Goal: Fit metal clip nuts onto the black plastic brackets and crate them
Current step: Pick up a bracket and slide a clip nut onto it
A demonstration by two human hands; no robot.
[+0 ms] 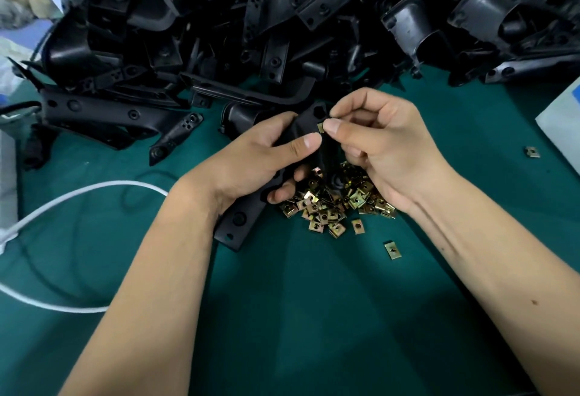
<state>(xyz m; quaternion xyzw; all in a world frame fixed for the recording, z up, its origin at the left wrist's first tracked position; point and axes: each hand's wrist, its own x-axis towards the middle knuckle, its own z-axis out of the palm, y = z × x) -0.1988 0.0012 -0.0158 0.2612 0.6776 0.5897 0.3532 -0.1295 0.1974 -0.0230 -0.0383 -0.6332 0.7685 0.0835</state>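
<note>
Fingers [309, 141] of the left hand [254, 157] curl round a black plastic bracket [238, 223], thumb pressed on its upper face and the other fingertips wrapped beneath, in the head-camera view. Its long flat end juts out below the left wrist toward the camera, while its upper end rises between the two hands.

At that upper end, the right hand [386, 147] pinches a small brass-coloured clip nut [320, 127] between thumb and forefinger, holding it against the bracket's edge, just beside the left thumb tip; the remaining right fingers are curled in toward the palm.

Directly beneath both sets of fingers lies a heap of loose clip nuts [332, 204] on the green worktop [314, 317]. A few strays sit nearer the camera than the heap, and one stray nut [532, 152] lies well apart, out beyond the right hand.

Beyond the fingertips, a large pile of black brackets [282, 19] fills the far side of the worktop, almost reaching the held piece. Off past the left forearm, a white cable [78, 191] loops across the green surface. A white sheet [561, 125] edges in beyond the right hand.
</note>
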